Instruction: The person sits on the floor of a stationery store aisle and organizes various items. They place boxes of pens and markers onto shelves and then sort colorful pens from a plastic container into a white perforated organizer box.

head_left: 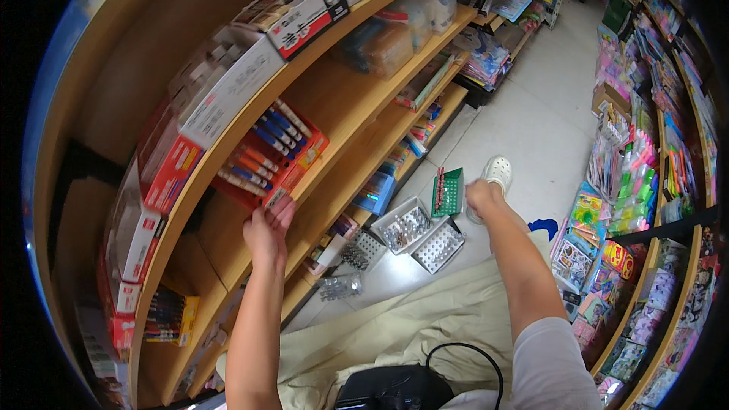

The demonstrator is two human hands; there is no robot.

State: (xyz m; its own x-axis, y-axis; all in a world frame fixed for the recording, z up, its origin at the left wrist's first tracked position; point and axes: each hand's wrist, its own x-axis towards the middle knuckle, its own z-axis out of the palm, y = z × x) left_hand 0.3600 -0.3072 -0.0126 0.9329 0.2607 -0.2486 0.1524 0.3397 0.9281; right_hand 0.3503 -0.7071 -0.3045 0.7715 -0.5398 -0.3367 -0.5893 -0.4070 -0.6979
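My left hand (269, 233) is raised at the wooden shelf, fingers apart and slightly curled. Its fingertips are at the near front corner of a red pen display rack (296, 173), and whether they press on it is hard to tell. White, blue and orange marker-type pens (276, 134) stand in rows in that rack. Lower down on the right, my right hand (483, 199) is curled closed with nothing visible in it, in front of a white clog (499, 171). To its left on the floor stands a green perforated pen rack (449, 192) holding a row of red pens.
White perforated racks (438, 247) and a clear plastic tray (340, 287) sit on the floor. Boxed goods (230, 91) line the upper shelf. Clear storage containers (376, 42) stand farther along. Stocked shelves (632, 182) border the aisle's right side. A black bag (393, 387) hangs at my front.
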